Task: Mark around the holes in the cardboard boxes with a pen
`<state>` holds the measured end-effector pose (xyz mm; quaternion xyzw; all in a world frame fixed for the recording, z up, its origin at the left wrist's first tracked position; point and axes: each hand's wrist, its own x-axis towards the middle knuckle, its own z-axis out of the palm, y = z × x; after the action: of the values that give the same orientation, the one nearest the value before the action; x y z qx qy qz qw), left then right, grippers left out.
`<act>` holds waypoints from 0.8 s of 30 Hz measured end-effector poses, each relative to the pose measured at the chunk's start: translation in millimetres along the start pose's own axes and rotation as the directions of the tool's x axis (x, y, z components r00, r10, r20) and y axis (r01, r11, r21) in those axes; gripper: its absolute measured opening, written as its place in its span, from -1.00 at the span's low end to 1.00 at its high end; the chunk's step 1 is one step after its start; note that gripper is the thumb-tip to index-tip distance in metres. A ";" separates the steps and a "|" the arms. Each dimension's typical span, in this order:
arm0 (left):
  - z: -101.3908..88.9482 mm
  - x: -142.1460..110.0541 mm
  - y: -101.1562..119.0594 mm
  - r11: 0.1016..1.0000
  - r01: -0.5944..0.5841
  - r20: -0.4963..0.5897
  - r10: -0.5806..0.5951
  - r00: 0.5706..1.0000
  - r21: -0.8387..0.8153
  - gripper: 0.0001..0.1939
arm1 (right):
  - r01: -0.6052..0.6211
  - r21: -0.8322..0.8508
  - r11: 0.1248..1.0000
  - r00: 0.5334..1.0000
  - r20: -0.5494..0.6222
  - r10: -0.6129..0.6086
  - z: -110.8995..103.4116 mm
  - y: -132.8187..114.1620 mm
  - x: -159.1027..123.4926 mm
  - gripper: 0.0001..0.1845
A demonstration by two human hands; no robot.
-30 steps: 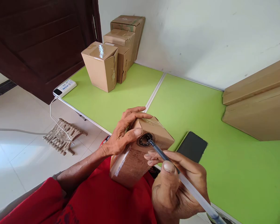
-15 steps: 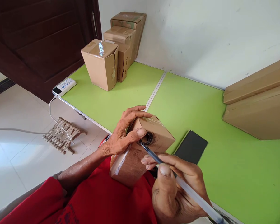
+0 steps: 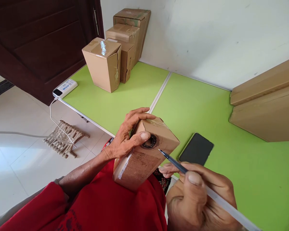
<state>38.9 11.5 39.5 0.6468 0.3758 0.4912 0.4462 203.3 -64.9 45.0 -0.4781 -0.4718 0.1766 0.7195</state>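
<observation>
My left hand [image 3: 126, 138] is wrapped round the top of a small cardboard box [image 3: 144, 158] that rests against my lap, thumb beside a black scribbled ring [image 3: 151, 141] on its face. My right hand [image 3: 199, 199] pinches a pen [image 3: 183, 168] with a dark tip and clear barrel. The tip hovers just to the right of the ring, off the cardboard.
A black phone [image 3: 196, 149] lies on the green table [image 3: 207, 112] right of the box. Several cardboard boxes [image 3: 103, 62] stand at the far left corner by the wall. Flat cardboard [image 3: 267, 102] lies at right. A white power bank [image 3: 65, 87] with cable sits at the table's left edge.
The pen tip was scribbling on the black ring; it has now pulled back to the right and off the box. My left hand keeps its grip.
</observation>
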 end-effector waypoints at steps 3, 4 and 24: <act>-2.1 1.0 -2.6 1.000 -0.020 -0.008 0.020 1.000 0.003 -0.38 | -0.111 0.053 0.992 0.991 -0.066 0.114 -6.0 10.1 7.4 -0.83; -2.9 1.2 -3.6 1.000 -0.029 -0.012 0.029 1.000 0.002 -0.38 | -0.159 0.047 0.986 0.984 -0.078 0.162 -8.5 13.9 10.5 -0.78; -3.5 2.0 -10.6 0.998 -0.040 -0.038 0.039 0.999 -0.042 -0.33 | -0.098 -0.972 0.215 0.700 0.086 0.709 -14.4 107.9 52.4 -0.69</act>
<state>35.5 17.5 30.5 0.6352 0.3605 0.5198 0.4431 262.6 16.4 -21.8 -0.8363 -0.5072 0.1921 0.0798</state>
